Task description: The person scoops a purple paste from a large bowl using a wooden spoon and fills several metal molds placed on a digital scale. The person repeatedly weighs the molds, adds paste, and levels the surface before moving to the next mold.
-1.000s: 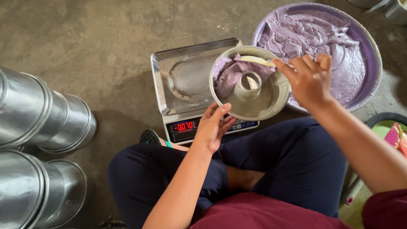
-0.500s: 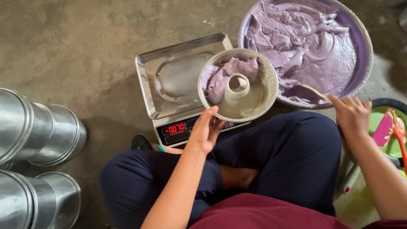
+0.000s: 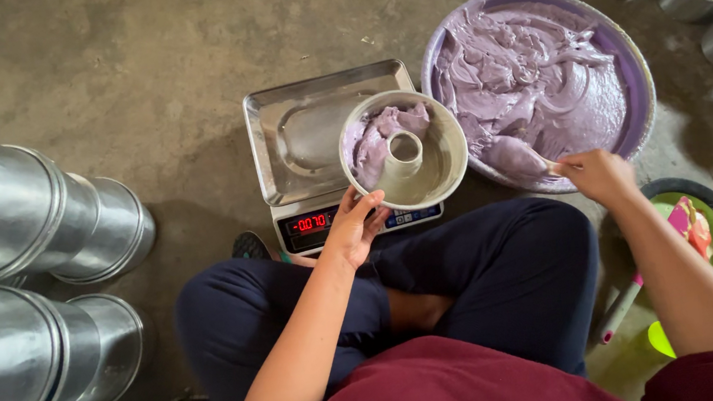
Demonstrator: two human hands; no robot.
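The left hand (image 3: pixel 350 227) grips the near rim of the ring tin (image 3: pixel 402 151), held over the scale (image 3: pixel 316 143); the right hand (image 3: pixel 595 176), clenched on a spoon (image 3: pixel 516 157) in the batter bowl (image 3: pixel 636 69), sits right of the tin.

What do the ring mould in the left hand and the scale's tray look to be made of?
Ring mould: probably thin aluminium, dull grey matte, soft reflections. Scale tray: likely stainless steel, brighter with sharper glints and a pressed rim. Left hand grips the mould's edge.
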